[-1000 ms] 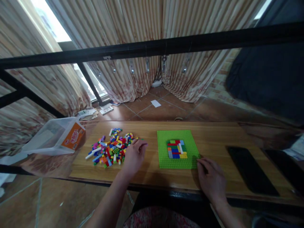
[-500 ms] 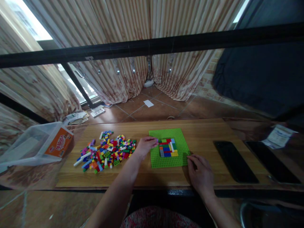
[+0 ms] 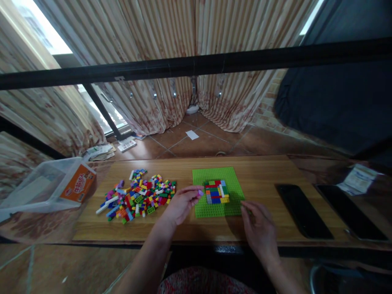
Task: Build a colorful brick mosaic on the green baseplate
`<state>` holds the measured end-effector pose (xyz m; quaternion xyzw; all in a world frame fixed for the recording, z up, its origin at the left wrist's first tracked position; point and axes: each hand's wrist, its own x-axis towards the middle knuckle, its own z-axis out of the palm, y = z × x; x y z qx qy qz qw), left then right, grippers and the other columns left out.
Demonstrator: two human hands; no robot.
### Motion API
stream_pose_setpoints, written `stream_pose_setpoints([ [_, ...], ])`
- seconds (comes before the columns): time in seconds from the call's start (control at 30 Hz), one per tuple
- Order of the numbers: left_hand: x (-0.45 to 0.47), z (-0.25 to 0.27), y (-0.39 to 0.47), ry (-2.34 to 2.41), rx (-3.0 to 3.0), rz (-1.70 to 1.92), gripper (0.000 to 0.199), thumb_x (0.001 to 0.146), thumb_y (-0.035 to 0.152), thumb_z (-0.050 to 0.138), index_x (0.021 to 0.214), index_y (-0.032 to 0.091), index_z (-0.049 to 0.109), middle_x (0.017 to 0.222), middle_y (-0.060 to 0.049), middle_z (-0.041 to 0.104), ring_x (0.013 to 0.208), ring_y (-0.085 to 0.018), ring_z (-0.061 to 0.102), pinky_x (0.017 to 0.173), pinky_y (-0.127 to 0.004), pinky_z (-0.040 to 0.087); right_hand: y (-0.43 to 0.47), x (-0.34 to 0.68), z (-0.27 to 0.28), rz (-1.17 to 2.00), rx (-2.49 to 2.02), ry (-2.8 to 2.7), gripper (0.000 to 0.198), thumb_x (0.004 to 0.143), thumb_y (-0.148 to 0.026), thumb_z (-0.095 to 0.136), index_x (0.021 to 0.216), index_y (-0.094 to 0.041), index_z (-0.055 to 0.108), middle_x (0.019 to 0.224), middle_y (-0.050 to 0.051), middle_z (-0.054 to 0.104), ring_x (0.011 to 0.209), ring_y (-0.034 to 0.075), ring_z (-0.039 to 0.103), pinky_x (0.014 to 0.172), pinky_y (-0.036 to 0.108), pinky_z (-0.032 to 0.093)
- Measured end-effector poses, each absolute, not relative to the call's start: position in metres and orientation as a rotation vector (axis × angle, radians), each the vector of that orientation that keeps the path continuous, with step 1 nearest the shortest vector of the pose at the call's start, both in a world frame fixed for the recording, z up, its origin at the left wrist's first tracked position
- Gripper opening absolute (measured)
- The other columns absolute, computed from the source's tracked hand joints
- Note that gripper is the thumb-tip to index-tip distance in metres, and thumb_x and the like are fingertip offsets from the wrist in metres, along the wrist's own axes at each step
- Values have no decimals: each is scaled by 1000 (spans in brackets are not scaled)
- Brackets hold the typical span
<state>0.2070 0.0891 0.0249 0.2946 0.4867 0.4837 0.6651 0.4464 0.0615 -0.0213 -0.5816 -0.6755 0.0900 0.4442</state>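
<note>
Purple brick [image 3: 200, 193] in hand
Left hand [image 3: 183, 201] pinches it just left of the build [image 3: 217, 192] on the plate [image 3: 234, 179]. Right hand [image 3: 260, 226], fingers narrow, is at the corner, can't tell if gripping.

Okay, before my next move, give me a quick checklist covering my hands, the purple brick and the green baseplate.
1. Purple brick gripped in left hand: ok.
2. Right hand at green baseplate's near right corner: ok.
3. Right hand holding that corner firmly: cannot tell.
4. Brick cluster on the green baseplate: ok.
5. Every brick in it pressed fully down: cannot tell.
6. Loose brick pile off the green baseplate: ok, on the table to its left.
</note>
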Motion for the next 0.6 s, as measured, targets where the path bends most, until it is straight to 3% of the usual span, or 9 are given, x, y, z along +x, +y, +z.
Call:
stream_pose_setpoints([
  [0.17, 214, 36, 54, 976, 699, 1053, 38, 66, 29, 78, 100, 16, 69, 89, -5, 70, 79, -14, 62, 75, -26, 47, 46, 396, 23, 803, -1164, -1795, 28, 88, -37, 58, 114, -28, 63, 112, 6, 63, 105, 21, 58, 90, 38, 49],
  [0.37, 205, 39, 28, 1037, 793, 915, 38, 60, 30, 81, 93, 15, 67, 80, -3, 66, 71, -12, 58, 67, -24, 44, 35, 377, 33, 1215, -1035, -1825, 11, 85, -31, 63, 93, -26, 69, 88, 1, 66, 79, 15, 61, 72, 27, 49],
  [0.6, 197, 35, 13, 969, 708, 770, 35, 59, 20, 76, 92, 16, 65, 73, 0, 62, 61, -9, 54, 59, -21, 43, 21, 387, 40, 1501, -1039, -1808, 13, 85, -35, 63, 83, -24, 71, 82, -1, 68, 77, 15, 62, 71, 25, 48],
])
